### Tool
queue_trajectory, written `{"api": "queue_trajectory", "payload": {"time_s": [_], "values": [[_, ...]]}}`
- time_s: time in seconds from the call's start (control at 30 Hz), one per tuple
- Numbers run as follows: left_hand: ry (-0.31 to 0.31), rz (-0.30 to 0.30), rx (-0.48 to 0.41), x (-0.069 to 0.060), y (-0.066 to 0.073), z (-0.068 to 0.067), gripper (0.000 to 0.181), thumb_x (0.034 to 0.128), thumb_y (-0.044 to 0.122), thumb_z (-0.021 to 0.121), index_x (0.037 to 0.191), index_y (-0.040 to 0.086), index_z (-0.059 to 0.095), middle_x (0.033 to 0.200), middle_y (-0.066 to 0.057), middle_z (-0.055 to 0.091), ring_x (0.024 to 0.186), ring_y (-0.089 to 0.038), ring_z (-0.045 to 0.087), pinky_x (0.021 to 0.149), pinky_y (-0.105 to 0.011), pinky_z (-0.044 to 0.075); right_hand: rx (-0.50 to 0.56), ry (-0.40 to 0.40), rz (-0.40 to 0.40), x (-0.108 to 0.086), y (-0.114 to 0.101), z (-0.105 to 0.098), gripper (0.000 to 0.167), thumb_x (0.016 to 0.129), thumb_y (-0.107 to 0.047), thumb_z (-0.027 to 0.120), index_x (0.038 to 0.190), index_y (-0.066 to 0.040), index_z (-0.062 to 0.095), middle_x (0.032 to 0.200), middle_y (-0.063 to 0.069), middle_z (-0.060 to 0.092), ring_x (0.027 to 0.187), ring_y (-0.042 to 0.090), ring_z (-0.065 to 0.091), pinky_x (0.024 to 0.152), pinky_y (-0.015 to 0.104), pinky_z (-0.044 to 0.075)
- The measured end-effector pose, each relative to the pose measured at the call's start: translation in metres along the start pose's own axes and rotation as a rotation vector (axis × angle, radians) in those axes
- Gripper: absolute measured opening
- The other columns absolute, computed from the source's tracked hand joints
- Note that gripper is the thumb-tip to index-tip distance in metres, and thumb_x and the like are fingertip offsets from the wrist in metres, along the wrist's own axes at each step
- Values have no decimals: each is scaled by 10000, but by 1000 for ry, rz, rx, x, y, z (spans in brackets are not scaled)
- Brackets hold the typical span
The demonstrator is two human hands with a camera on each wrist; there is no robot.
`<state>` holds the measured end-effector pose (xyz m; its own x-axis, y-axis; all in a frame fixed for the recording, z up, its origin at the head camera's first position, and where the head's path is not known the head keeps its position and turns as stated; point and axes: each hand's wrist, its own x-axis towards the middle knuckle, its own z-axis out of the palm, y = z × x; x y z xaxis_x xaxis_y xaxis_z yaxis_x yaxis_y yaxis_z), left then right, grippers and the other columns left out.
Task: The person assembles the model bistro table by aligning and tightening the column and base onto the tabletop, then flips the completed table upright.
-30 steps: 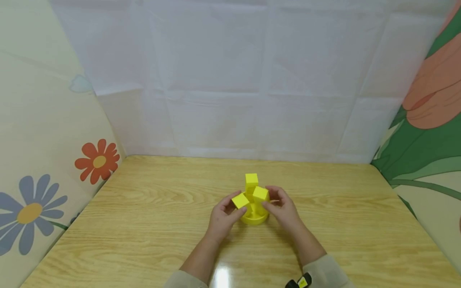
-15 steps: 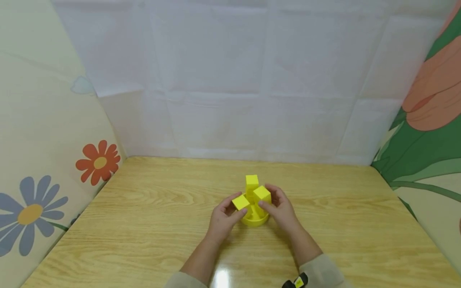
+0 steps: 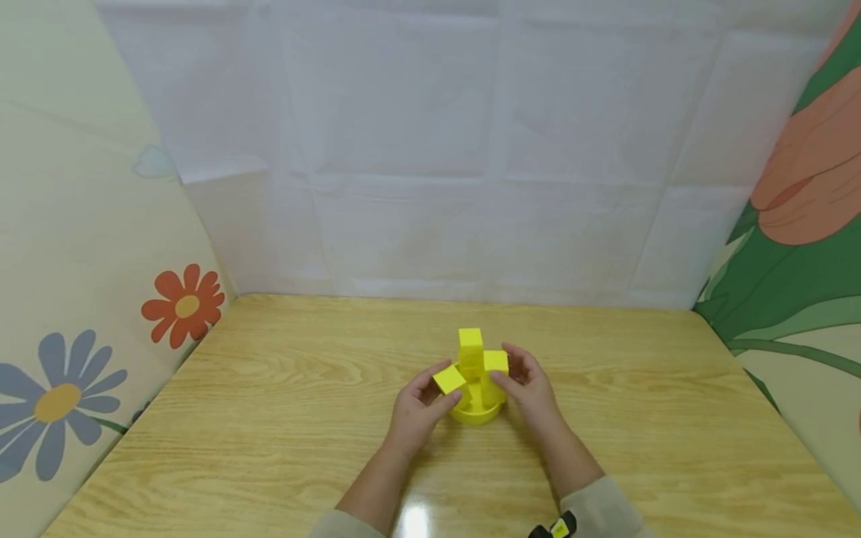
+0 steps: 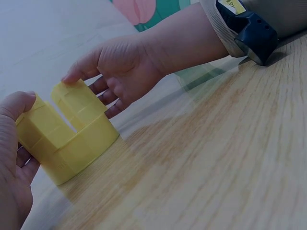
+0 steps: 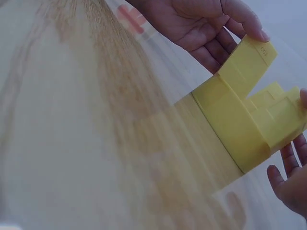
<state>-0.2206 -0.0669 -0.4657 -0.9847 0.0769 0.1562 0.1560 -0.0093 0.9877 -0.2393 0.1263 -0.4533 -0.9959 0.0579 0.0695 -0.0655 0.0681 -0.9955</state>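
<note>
A round, shallow yellow tub (image 3: 474, 418) stands on the table with three tall yellow blocks in it. My left hand (image 3: 413, 412) pinches the left block (image 3: 449, 379), which leans outward, between thumb and fingers. On the other side, my right hand (image 3: 536, 394) holds the right block (image 3: 495, 363), its thumb on the near face and fingers behind. The back block (image 3: 470, 341) stands upright, untouched by either hand. In the right wrist view, raised digits mark the left block (image 5: 247, 64). The blocks' lower ends are partly hidden by the tub wall (image 4: 86, 146).
The wood-grain table (image 3: 282, 403) extends around the tub on all sides. A white cloth (image 3: 403, 149) hangs behind it, and flower-printed panels (image 3: 60, 396) flank the sides. A dark strapped device (image 4: 259, 36) sits on my right wrist.
The right block has turned in my right hand, so its top now lies squarer to the view, and it has shifted slightly rightward. My left hand and its block stay nearly still.
</note>
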Motion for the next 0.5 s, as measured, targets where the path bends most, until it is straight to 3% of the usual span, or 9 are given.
{"api": "queue_trajectory", "payload": {"time_s": [0.2, 0.5], "values": [[4, -11, -4, 0, -1, 0, 507, 857, 48, 729, 1336, 10, 569, 1336, -187, 596, 1191, -258, 588, 1003, -221, 486, 2, 10, 13, -2, 0, -6, 482, 903, -47, 667, 1360, -18, 515, 1207, 113, 576, 1007, 102, 519, 873, 152, 451], [-1, -17, -5, 0, -1, 1, 514, 860, 45, 725, 1346, 8, 560, 1348, -187, 588, 1211, -296, 579, 993, -219, 494, 5, -54, 57, -3, 1, -11, 570, 890, -47, 679, 1424, -85, 482, 1282, 112, 546, 934, 130, 498, 758, 162, 479]]}}
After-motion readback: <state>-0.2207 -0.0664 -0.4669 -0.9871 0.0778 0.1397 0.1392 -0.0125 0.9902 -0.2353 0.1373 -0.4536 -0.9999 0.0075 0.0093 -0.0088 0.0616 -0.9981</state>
